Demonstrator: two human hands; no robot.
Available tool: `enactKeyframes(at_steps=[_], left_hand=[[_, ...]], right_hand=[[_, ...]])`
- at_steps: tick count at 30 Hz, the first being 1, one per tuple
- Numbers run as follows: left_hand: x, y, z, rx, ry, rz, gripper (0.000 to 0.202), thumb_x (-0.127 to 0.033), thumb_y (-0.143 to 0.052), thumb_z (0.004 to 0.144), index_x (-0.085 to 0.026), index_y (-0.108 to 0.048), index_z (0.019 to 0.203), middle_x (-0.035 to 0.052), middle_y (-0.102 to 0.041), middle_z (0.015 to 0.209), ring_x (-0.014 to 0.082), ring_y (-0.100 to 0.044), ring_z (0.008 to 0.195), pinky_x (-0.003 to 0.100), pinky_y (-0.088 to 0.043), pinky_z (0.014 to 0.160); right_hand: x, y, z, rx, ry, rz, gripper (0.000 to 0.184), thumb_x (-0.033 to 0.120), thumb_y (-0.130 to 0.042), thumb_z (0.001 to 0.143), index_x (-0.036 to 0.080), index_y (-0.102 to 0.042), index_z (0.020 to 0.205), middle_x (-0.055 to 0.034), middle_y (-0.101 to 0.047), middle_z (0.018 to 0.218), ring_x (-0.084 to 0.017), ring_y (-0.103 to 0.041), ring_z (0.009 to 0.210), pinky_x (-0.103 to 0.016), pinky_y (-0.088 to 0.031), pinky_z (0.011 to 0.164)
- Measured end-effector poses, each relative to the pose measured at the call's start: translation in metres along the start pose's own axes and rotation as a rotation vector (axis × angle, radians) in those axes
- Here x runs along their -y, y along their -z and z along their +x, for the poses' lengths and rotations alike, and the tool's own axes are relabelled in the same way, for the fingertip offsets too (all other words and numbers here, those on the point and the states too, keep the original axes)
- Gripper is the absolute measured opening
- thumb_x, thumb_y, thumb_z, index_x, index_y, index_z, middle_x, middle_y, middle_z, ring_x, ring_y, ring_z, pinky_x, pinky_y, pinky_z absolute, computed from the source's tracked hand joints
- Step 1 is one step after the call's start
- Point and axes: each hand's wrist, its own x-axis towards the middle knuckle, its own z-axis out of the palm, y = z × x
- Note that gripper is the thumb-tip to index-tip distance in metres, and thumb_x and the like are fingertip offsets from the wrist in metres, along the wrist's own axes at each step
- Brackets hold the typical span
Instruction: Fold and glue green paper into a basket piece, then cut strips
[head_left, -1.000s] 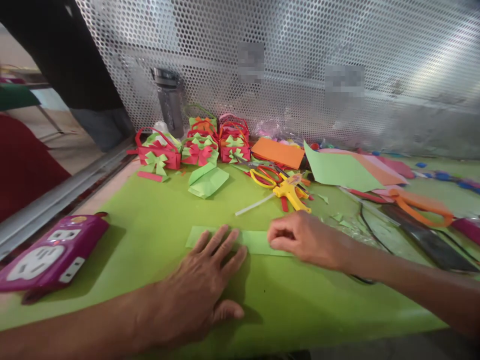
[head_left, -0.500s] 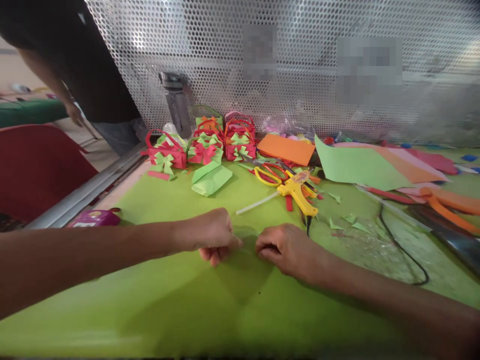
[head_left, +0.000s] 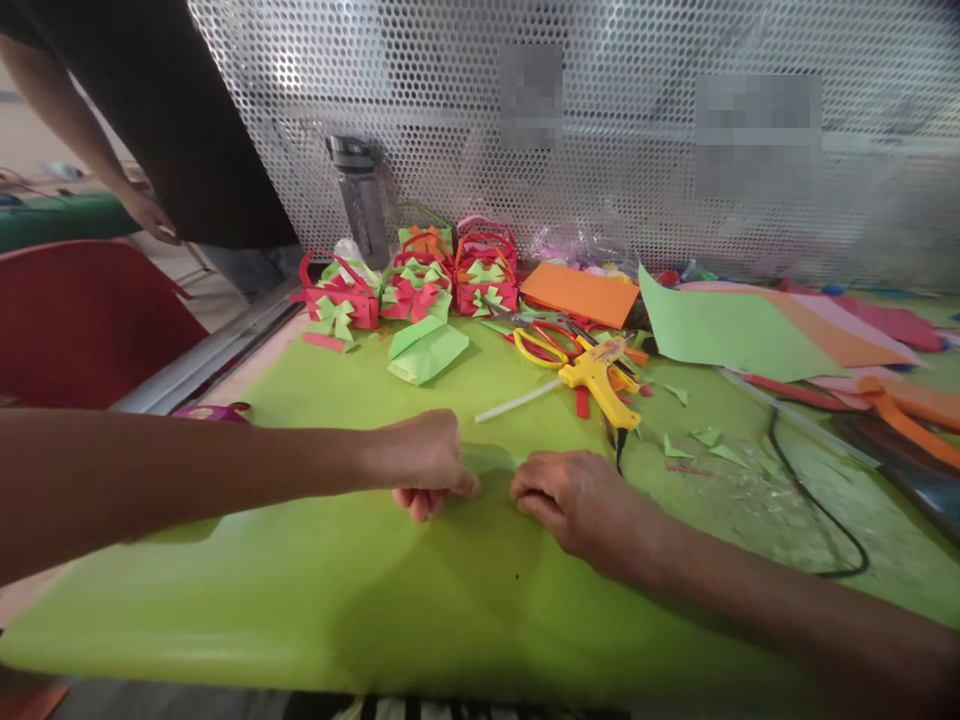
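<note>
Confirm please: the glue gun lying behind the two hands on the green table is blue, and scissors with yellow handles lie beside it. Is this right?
Not quite. In the head view the glue gun is yellow, not blue. The rest holds: it lies behind the left hand and right hand on the green table, beside the yellow-handled scissors.

A light green paper strip (head_left: 491,465) lies flat on the green table cover in the lower middle of the frame. It matches the cover so closely in colour that its edges are hard to make out. Only a short stretch shows, in the gap between two fists; each end is hidden under pinched fingers. It runs roughly left to right, a faint shadow along its far edge
</note>
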Motion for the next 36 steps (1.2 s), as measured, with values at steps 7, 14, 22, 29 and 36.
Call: enactKeyframes(at_steps=[7, 14, 22, 29, 36], left_hand=[[0.025, 0.010, -0.006, -0.028, 0.056, -0.072, 0.028, -0.030, -0.061, 0.069, -0.014, -0.051, 0.047, 0.0014, -0.055, 0.040, 0.0129, -0.054, 0.036, 0.020, -0.037, 0.034], [0.046, 0.021, -0.019, -0.109, 0.139, -0.106, 0.026, -0.028, -0.059, 0.071, -0.015, -0.049, 0.050, 0.0020, -0.057, 0.042, 0.0122, -0.053, 0.034, 0.020, -0.037, 0.032], [0.070, 0.029, -0.030, -0.197, 0.187, -0.133, 0.029, -0.030, -0.057, 0.073, -0.017, -0.046, 0.050, 0.0018, -0.056, 0.043, 0.0121, -0.052, 0.035, 0.020, -0.035, 0.033], [0.067, 0.023, -0.047, -0.434, 0.155, 0.170, 0.034, -0.031, -0.052, 0.079, -0.016, -0.047, 0.049, 0.0032, -0.057, 0.046, 0.0145, -0.056, 0.044, 0.025, -0.044, 0.047], [0.036, -0.034, -0.039, -0.738, -0.746, 0.888, 0.032, -0.027, -0.053, 0.086, -0.009, -0.057, 0.112, 0.0160, -0.061, 0.115, 0.0303, -0.054, 0.110, 0.043, -0.045, 0.091]], right_hand=[[-0.003, -0.001, 0.000, 0.004, 0.003, 0.019, 0.014, 0.015, -0.052, 0.082, 0.017, -0.064, 0.075, -0.0012, -0.064, 0.076, -0.013, -0.055, 0.069, -0.024, -0.035, 0.063], [-0.005, -0.001, -0.001, -0.005, 0.006, 0.019, 0.015, 0.016, -0.053, 0.082, 0.017, -0.063, 0.072, -0.0001, -0.063, 0.072, -0.012, -0.054, 0.067, -0.023, -0.033, 0.062], [-0.003, 0.000, -0.001, 0.012, 0.009, 0.008, 0.015, 0.016, -0.052, 0.083, 0.017, -0.064, 0.074, -0.0005, -0.063, 0.073, -0.013, -0.055, 0.068, -0.024, -0.034, 0.063], [-0.002, 0.002, 0.000, 0.017, 0.022, 0.018, 0.015, 0.014, -0.053, 0.083, 0.017, -0.065, 0.073, -0.0008, -0.063, 0.073, -0.013, -0.055, 0.067, -0.024, -0.036, 0.064], [-0.006, -0.007, 0.005, -0.170, 0.142, 0.016, 0.015, 0.018, -0.050, 0.086, 0.016, -0.065, 0.083, -0.0032, -0.063, 0.076, -0.014, -0.057, 0.071, -0.025, -0.039, 0.065]])
